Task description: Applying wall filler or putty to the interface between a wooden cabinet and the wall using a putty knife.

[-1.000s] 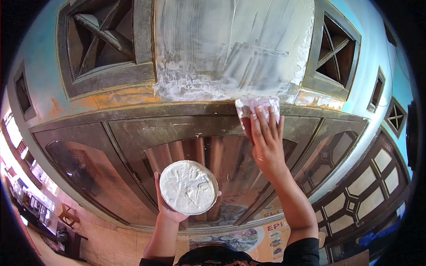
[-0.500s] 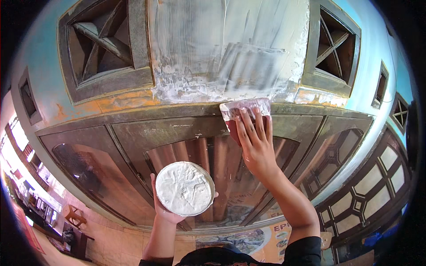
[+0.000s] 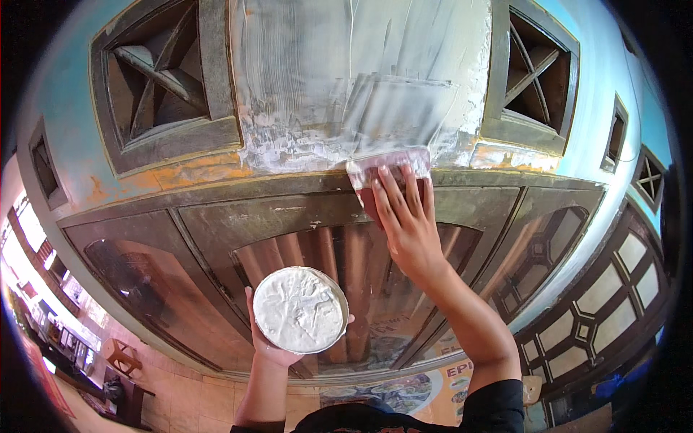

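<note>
My left hand (image 3: pixel 274 350) grips a round tub from below and its sides. White paste (image 3: pixel 299 310) fills the tub, its surface lumpy and creased. Raised ahead, my right hand (image 3: pixel 411 231) holds a flat dark-red scraper (image 3: pixel 368 195) smeared with white paste, its fingers laid along the blade. The scraper's upper edge meets the bottom of the wall panel (image 3: pixel 296 79), just above the brown wooden frame (image 3: pixel 274 195). Grey and white streaks of paste cover that panel, with a rough, patchy strip along its lower border.
Wooden vents with crossed bars (image 3: pixel 155 79) flank the panel, the other being a right vent (image 3: pixel 538 76). Below the frame are glazed panes with a brown curtain (image 3: pixel 346 274) behind. A paned wooden door (image 3: pixel 592 317) stands at right. A small stool (image 3: pixel 121 355) is on the tiled floor at left.
The right hand and scraper have shifted slightly up and left, to the panel's lower edge. The view has moved a little. The left hand still holds the tub.
</note>
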A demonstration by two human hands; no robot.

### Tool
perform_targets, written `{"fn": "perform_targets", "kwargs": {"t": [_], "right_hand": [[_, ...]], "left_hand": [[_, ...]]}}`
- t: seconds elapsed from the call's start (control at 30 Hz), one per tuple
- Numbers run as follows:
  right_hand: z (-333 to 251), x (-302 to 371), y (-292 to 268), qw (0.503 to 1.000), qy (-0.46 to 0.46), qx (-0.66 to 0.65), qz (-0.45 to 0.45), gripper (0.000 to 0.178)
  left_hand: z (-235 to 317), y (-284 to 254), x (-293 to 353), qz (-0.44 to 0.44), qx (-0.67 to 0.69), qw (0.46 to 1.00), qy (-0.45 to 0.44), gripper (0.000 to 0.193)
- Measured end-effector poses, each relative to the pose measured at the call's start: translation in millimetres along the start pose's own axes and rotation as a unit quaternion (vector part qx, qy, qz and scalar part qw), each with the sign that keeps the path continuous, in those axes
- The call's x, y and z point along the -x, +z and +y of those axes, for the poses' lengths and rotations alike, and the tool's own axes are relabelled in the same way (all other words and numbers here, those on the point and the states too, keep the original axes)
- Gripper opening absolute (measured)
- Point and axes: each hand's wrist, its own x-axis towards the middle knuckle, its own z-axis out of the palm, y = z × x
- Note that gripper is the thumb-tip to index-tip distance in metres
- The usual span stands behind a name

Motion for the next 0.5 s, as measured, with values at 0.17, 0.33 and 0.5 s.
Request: {"fn": "perform_targets", "kwargs": {"t": [0.17,0.33,0.5], "right_hand": [[30.3,-30.5,-36.5,0.995,0.022,-0.001,0.092,0.065],[66.7,-59.1,-31.6,0.995,0.024,0.049,0.079,0.069],[30.2,14.6,-27.8,0.997,-0.018,-0.033,-0.068,0.064]], "left_hand": [[-8.1,6.7,-7.4,-0.015,0.03,0.999,-0.034,0.09],[-20.9,6.4,-14.2,-0.058,0.108,0.992,-0.026,0.094],[-32.9,12.5,-23.4,-0.036,0.05,0.997,-0.035,0.086]]}}
